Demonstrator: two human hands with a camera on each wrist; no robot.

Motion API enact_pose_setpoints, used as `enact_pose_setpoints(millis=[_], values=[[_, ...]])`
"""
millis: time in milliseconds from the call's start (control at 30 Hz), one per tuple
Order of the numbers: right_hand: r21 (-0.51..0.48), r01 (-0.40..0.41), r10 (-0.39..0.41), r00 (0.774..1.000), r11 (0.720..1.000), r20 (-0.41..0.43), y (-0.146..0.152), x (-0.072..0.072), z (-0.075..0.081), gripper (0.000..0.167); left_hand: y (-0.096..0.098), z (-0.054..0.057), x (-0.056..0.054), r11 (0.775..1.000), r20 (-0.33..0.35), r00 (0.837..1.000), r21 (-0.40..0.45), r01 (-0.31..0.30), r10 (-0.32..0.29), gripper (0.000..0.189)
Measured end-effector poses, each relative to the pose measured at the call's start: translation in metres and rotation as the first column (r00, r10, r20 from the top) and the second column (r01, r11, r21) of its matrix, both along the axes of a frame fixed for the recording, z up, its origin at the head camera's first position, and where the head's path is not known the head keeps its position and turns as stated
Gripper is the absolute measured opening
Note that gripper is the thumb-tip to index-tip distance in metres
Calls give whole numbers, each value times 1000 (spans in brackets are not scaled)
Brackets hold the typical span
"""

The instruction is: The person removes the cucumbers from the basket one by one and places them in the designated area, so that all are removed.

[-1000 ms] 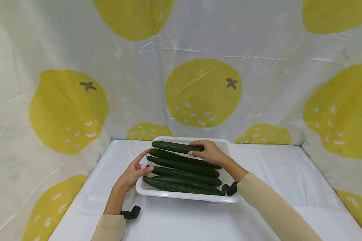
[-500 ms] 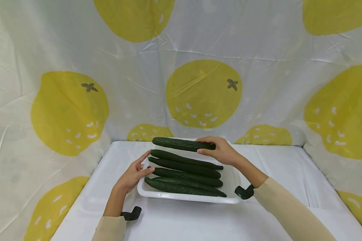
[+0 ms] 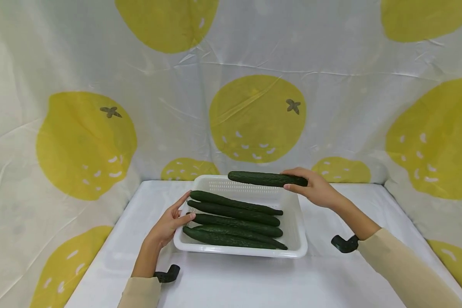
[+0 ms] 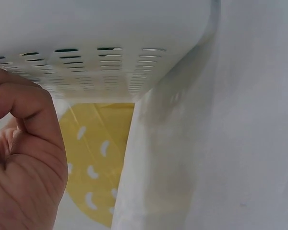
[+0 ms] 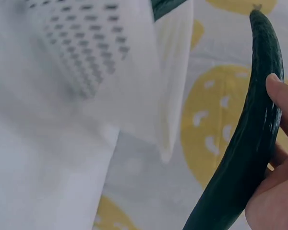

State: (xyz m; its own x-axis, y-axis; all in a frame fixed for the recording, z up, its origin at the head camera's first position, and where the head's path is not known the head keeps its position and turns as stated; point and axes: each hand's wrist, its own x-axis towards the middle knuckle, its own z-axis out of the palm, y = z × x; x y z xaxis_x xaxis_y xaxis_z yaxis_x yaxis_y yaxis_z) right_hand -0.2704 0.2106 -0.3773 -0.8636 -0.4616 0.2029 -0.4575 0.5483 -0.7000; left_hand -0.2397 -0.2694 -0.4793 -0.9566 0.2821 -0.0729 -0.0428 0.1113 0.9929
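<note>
My right hand grips a long dark green cucumber near its right end, thumb on the near side. The cucumber is held up level above the back right of a white slotted plastic basket. In the right wrist view the slightly curved cucumber slants along the hand. Several more cucumbers lie side by side in the basket. My left hand holds the basket's left side, thumb over the rim. Its fingers curl against the slotted wall in the left wrist view.
The basket stands toward the back of a table covered with white cloth. Behind and at both sides hangs a white curtain printed with yellow lemons. A black wrist mount juts from each forearm.
The right hand has lifted the rearmost cucumber out of the basket and carried it right, uncovering the basket's slotted back wall. The left hand stays on the basket's left side.
</note>
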Motion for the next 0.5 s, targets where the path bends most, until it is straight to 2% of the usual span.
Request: enact_pose_setpoints(millis=[233, 500], values=[[45, 66, -66, 998, 997, -2, 43, 0, -7, 53, 0, -1, -1, 1000, -4, 1000, -17, -25, 25, 86], [88, 177, -175, 984, 980, -28, 84, 10, -21, 53, 2, -1, -1, 999, -6, 999, -27, -34, 34, 85]])
